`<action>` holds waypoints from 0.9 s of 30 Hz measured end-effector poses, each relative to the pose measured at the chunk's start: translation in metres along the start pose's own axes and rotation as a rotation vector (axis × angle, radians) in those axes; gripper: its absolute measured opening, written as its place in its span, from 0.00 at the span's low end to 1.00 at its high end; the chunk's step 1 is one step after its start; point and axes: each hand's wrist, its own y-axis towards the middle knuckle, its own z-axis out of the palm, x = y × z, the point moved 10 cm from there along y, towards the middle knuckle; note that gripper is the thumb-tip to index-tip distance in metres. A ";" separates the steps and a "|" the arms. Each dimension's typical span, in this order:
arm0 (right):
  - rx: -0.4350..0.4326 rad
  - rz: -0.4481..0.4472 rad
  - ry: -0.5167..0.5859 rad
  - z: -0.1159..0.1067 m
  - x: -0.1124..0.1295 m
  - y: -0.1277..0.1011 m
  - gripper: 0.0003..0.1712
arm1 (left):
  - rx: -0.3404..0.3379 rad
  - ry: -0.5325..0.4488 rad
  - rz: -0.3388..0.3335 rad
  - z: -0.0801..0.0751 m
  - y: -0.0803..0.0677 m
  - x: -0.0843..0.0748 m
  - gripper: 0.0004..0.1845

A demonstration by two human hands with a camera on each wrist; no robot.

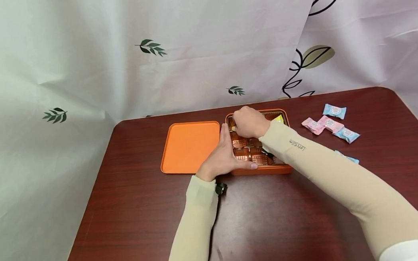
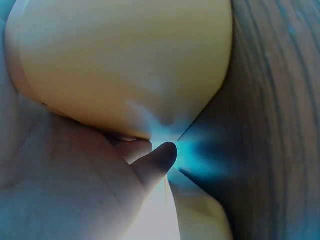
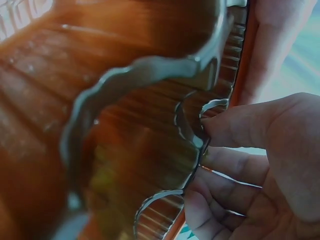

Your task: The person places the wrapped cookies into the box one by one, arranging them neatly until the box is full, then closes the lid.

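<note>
An orange box (image 1: 274, 170) on the table holds a clear brown plastic tray (image 1: 241, 154) with several compartments. My left hand (image 1: 218, 158) rests against the box's front left corner, fingers straight along the left side and thumb along the front edge. In the left wrist view the thumb lies beside the box wall (image 2: 130, 55). Over the back left of the box, my right hand (image 1: 249, 122) has its fingers curled. Its thumb and fingers pinch the tray's rim in the right wrist view. A yellow packet (image 1: 278, 119) shows in the back right compartment, partly covered by the right forearm.
The flat orange lid (image 1: 192, 147) lies left of the box. To the right are several small wrapped packets, among them a blue one (image 1: 334, 111) and a pink one (image 1: 313, 125); another blue packet (image 1: 352, 160) is half behind the right sleeve. A curtain (image 1: 191, 67) hangs behind the table.
</note>
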 end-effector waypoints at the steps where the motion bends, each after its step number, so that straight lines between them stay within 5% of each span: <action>1: 0.003 -0.003 0.001 0.000 0.000 0.000 0.08 | -0.001 -0.004 0.000 0.000 0.000 0.000 0.81; 27: -0.050 -0.067 0.081 -0.016 -0.010 -0.013 0.16 | -0.013 -0.030 -0.027 -0.001 0.001 0.001 0.82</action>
